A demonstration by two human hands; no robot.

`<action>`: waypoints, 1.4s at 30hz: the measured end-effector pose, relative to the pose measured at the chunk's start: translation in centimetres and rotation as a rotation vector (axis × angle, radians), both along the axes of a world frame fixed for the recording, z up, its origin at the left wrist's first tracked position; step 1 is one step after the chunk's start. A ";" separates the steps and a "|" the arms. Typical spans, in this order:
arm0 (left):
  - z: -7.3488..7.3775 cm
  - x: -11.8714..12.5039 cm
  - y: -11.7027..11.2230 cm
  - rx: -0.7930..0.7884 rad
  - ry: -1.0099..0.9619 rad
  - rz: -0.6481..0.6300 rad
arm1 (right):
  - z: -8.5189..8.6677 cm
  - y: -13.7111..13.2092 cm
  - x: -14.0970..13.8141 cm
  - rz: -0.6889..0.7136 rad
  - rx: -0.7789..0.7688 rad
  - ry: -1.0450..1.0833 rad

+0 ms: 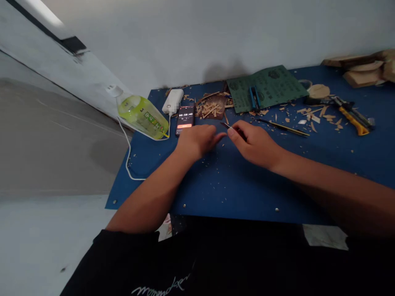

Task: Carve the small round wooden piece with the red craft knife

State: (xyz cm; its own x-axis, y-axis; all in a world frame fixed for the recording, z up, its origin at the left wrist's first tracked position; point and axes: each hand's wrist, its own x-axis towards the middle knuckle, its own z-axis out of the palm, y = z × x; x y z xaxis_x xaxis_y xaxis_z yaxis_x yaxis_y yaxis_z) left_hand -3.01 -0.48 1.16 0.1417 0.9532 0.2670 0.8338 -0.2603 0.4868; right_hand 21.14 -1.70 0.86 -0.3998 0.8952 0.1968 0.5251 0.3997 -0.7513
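My right hand is closed around a small knife, its thin dark tip pointing left past my thumb; most of the handle is hidden in my fingers. Close to that tip is my left hand, fingers curled in and thumb stretched toward my right hand. Whatever it may hold is hidden and slightly blurred. Both hands are over the blue tabletop, where tiny wood crumbs lie below them. Just beyond my left hand lies a phone showing a running timer.
A yellow-green bottle, a white power bank and its cable stand at left. Behind are wood shavings, green sandpaper and a blue cutter. A thin stick-like tool, a yellow utility knife and wood blocks lie right.
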 end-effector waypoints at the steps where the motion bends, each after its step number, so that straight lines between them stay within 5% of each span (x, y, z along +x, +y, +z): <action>1: -0.1 0.2 0.1 0.020 0.113 -0.075 | -0.1 0.2 0.1 -0.011 0.011 0.008; 5: 0.1 -0.2 0.3 0.223 0.363 -0.082 | -0.3 0.6 0.2 -0.066 0.062 0.081; 10: 0.3 -0.4 0.9 0.006 0.583 -0.092 | -0.8 1.3 0.5 -0.120 0.024 0.187; 17: 0.4 -0.3 1.2 -0.051 0.614 -0.181 | -2.3 2.5 0.7 -0.149 0.001 0.196; 22: 1.0 -0.8 0.5 0.130 0.452 0.036 | -3.2 2.9 0.9 -0.161 0.079 0.148; 26: 0.8 -1.1 0.4 0.079 0.536 -0.053 | -3.8 3.1 1.1 -0.163 0.102 0.124; 30: 0.9 -1.8 0.5 0.270 0.392 0.127 | -4.4 3.3 1.1 -0.175 0.093 0.103; 36: 1.2 -1.1 0.5 -0.046 0.615 -0.142 | -5.1 3.5 1.0 -0.174 0.066 0.075; 42: 4.4 -1.9 -1.6 -0.296 0.588 -0.169 | -5.4 3.7 1.3 -0.181 0.084 0.104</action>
State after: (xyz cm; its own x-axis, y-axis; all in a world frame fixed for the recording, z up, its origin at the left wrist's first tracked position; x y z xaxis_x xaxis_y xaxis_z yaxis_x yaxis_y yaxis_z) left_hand -4.95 -2.03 5.59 0.3374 0.9261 -0.1690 0.9411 -0.3363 0.0356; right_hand 22.42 1.99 -4.53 -0.2077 0.9293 0.3053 0.5154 0.3692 -0.7733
